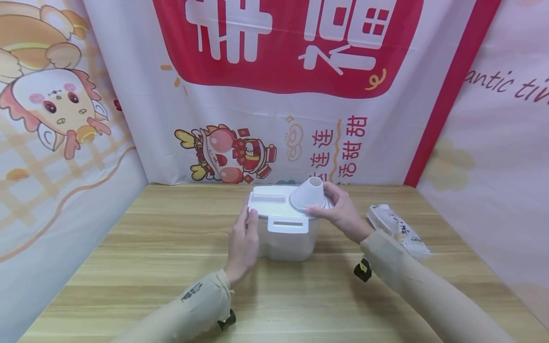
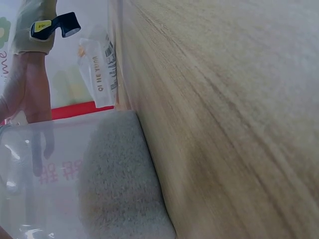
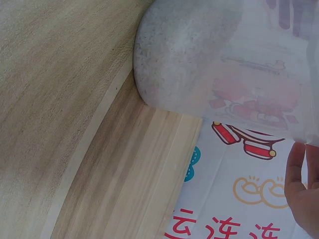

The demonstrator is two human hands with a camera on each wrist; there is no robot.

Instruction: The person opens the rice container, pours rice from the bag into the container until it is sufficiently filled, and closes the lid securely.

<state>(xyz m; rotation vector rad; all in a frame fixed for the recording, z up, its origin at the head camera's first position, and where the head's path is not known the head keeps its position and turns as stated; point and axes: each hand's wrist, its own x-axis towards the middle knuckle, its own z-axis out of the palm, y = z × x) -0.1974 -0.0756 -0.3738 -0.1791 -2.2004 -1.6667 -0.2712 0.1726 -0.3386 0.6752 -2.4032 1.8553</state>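
A translucent plastic rice container (image 1: 289, 247) stands upright on the wooden table, with pale rice grains (image 2: 124, 179) in its lower part. On top lies a white lid (image 1: 270, 208), bearing a white cone-shaped spout piece (image 1: 310, 195) at its right side. My left hand (image 1: 244, 240) holds the container's left end near the rim, thumb at the front. At the right end, my right hand (image 1: 343, 214) grips the lid's edge by the cone, thumb in front and fingers behind. In the right wrist view, fingertips (image 3: 295, 159) touch the rim.
A white printed plastic packet (image 1: 401, 231) lies on the table (image 1: 180, 267) to the right, behind my right forearm. A white cloth with red print (image 1: 283, 62) hangs along the table's back edge, and printed cloths (image 1: 484, 166) flank both sides.
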